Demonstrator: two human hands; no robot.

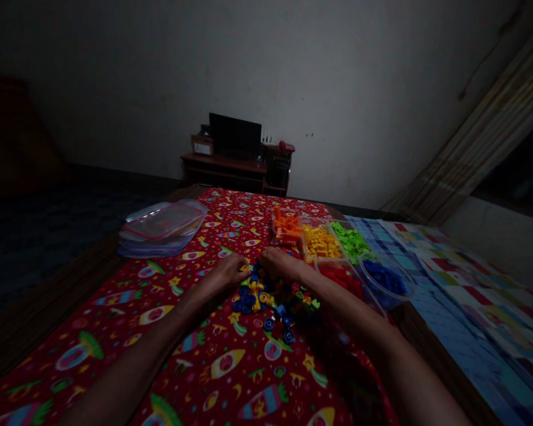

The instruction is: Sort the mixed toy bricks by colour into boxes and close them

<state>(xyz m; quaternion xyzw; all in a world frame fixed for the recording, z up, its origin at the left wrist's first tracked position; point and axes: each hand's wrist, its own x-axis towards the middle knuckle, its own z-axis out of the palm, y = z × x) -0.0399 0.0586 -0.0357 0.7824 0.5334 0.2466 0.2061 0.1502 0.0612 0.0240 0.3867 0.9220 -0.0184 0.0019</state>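
A loose pile of small toy building bricks [258,299], mostly blue and yellow with a few green ones, lies on the red patterned cloth [224,364]. At the pile's far left edge is my left hand [228,271], its thumb and fingers closed about a small yellow toy brick [244,268]. My right hand [277,263] reaches over the far side of the pile, close beside the left one. Its fingers curl down among the bricks, and whatever they hold is hidden. Below my right forearm the bricks lie in shadow.
Clear tubs to the right hold sorted bricks: orange [286,226], yellow [322,242], green [349,239], red [341,279] and blue [385,278]. Clear plastic lids [164,228] are stacked at left. Beyond the cloth, a monitor [235,136] stands on a desk [224,164].
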